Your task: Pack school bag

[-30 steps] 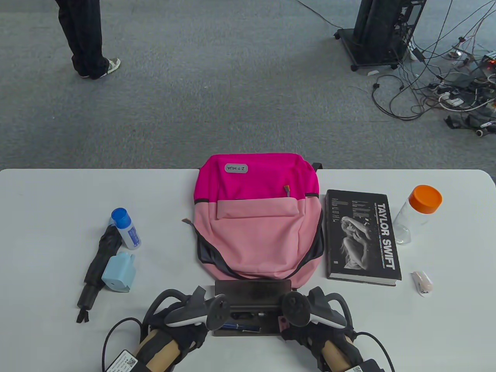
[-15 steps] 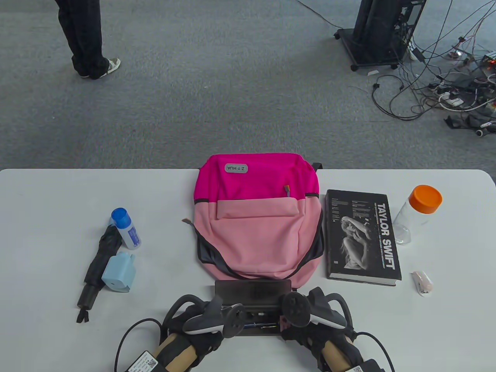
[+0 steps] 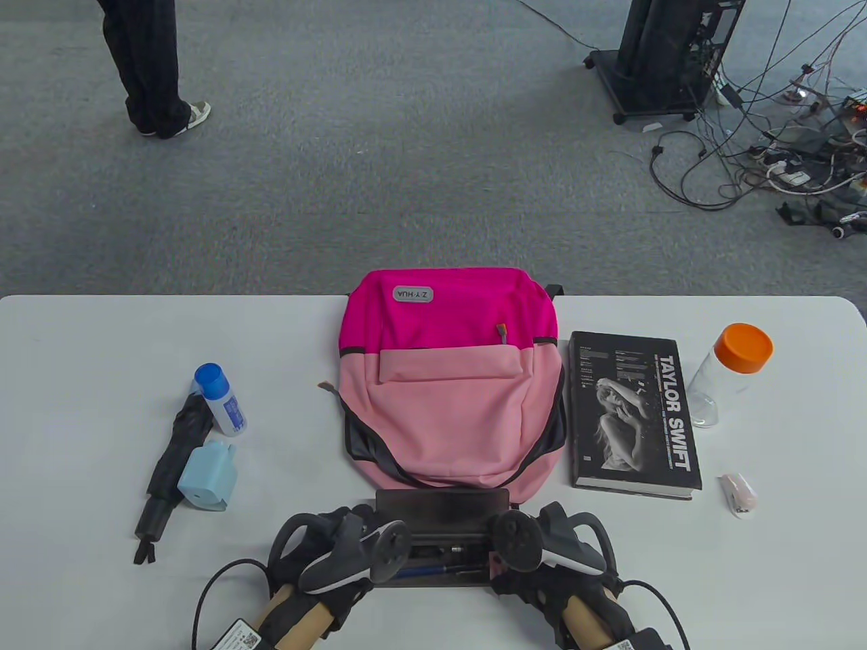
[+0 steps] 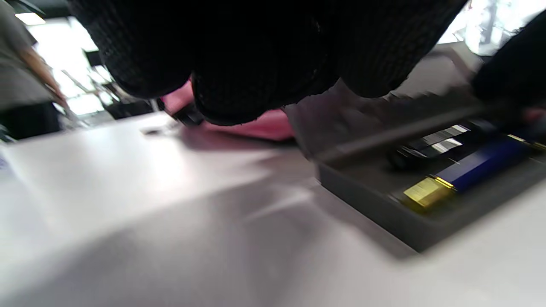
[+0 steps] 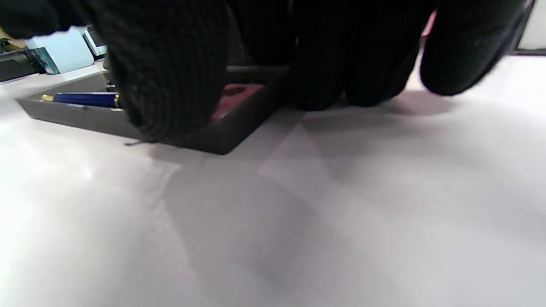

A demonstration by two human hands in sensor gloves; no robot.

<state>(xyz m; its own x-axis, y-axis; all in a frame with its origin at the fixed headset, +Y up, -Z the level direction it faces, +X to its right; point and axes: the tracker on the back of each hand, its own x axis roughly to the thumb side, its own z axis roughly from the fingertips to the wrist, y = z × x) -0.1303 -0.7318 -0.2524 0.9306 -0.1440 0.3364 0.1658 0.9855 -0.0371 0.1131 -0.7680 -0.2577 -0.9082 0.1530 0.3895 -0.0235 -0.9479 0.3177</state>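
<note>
A pink backpack (image 3: 447, 406) lies flat in the middle of the table. In front of it stands an open dark pencil case (image 3: 440, 508), lid raised, with a blue pen (image 3: 416, 573) inside. My left hand (image 3: 355, 538) is at the case's left end, fingers curled just above the table; the blurred left wrist view shows the case (image 4: 375, 213) and pen (image 4: 477, 166) to its right. My right hand (image 3: 521, 548) grips the case's right end, thumb on the near wall (image 5: 239, 128) and fingers behind it.
A black book (image 3: 633, 413), a clear bottle with an orange cap (image 3: 728, 372) and a small white item (image 3: 737, 494) lie to the right. A blue-capped bottle (image 3: 222, 399), a folded black umbrella (image 3: 173, 460) and a light blue object (image 3: 208, 475) lie to the left.
My left hand moved right over the case's left part, then drew back a little to the left end. The right hand and the case have stayed put.
</note>
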